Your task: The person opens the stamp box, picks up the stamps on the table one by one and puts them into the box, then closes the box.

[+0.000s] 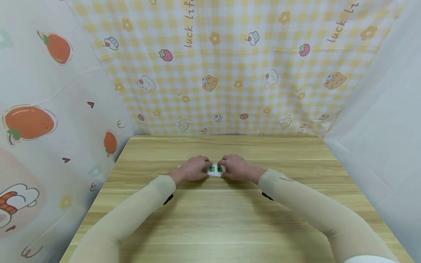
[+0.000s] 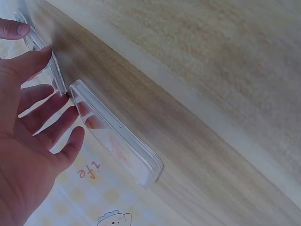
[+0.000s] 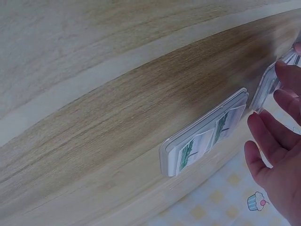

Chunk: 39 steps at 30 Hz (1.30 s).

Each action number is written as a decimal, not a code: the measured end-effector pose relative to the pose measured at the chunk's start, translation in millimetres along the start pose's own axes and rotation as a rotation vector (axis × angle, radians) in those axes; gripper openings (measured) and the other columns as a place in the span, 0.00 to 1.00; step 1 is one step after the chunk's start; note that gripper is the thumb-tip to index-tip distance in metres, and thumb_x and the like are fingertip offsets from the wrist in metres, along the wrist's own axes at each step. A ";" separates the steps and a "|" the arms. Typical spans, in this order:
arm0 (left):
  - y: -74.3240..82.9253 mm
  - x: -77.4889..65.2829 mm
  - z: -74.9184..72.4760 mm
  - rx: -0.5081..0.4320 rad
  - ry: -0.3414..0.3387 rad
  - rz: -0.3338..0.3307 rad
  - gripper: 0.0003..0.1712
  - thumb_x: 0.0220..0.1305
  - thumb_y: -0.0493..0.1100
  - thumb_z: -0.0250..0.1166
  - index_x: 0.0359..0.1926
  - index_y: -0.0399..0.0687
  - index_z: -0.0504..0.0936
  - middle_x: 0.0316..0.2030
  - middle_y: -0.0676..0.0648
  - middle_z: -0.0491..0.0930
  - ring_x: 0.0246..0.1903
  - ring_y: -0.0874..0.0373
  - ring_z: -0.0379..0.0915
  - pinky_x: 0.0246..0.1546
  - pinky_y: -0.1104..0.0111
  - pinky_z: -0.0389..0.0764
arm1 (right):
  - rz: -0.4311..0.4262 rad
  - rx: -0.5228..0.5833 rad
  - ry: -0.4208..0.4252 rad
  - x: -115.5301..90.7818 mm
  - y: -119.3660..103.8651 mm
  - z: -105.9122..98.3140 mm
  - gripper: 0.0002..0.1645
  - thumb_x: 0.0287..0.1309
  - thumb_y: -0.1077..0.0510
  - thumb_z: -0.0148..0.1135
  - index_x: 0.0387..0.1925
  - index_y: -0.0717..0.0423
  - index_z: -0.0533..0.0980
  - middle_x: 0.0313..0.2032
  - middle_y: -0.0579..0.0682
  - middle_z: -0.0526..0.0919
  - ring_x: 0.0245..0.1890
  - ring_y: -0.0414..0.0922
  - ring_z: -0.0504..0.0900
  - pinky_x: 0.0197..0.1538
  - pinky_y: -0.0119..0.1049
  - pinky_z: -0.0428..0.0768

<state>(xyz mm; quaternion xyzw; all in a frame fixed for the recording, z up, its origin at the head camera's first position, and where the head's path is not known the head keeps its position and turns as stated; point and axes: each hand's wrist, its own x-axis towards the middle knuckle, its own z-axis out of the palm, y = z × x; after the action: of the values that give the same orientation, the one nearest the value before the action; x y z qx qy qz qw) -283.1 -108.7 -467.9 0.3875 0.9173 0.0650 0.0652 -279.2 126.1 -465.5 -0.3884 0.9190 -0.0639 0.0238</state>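
Observation:
Both hands meet at a small clear plastic case point(image 1: 215, 174) with two green pictures, flat on the wooden table. My left hand point(image 1: 194, 168) pinches its left end, thumb on the near edge and fingers on the far side. At the other end, my right hand point(image 1: 237, 168) grips it the same way. Beside the left hand in its wrist view lies another clear case point(image 2: 117, 136) with orange-red pictures, mostly hidden behind that hand in the head view. The right wrist view has a further clear case point(image 3: 204, 134) with green landscape pictures beside the right hand.
The wooden table point(image 1: 213, 219) runs back to a yellow checked curtain point(image 1: 227, 65). A white fabric wall with orange fruit prints point(image 1: 29, 122) stands along the left side, and a plain pale one point(image 1: 378, 128) along the right.

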 end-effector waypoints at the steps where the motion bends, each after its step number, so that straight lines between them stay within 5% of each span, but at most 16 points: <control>1: 0.4 0.1 -0.4 0.002 -0.002 -0.004 0.29 0.67 0.51 0.69 0.65 0.46 0.78 0.59 0.45 0.76 0.56 0.52 0.72 0.55 0.56 0.75 | 0.003 -0.008 -0.001 0.0 -0.1 -0.1 0.24 0.59 0.46 0.73 0.55 0.50 0.81 0.46 0.49 0.82 0.41 0.45 0.78 0.47 0.46 0.78; 11: 2.7 0.9 -2.4 -0.018 0.002 -0.018 0.30 0.64 0.53 0.71 0.64 0.46 0.79 0.59 0.47 0.78 0.56 0.52 0.73 0.55 0.57 0.75 | 0.040 -0.021 -0.013 0.2 -0.4 -1.8 0.24 0.56 0.45 0.76 0.52 0.46 0.83 0.49 0.48 0.85 0.52 0.51 0.78 0.53 0.52 0.76; 39: 7.0 3.8 -0.7 0.011 0.018 -0.056 0.28 0.62 0.52 0.73 0.61 0.48 0.82 0.55 0.50 0.82 0.52 0.56 0.78 0.55 0.61 0.76 | 0.055 -0.027 0.019 -0.1 1.1 5.0 0.24 0.55 0.44 0.76 0.52 0.45 0.84 0.48 0.44 0.87 0.46 0.46 0.77 0.49 0.46 0.76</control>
<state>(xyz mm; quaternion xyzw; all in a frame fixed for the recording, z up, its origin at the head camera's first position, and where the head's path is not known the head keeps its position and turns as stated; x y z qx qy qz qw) -280.9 -101.2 -466.3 0.3615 0.9286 0.0615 0.0563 -279.4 126.4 -470.6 -0.3625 0.9303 -0.0544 0.0115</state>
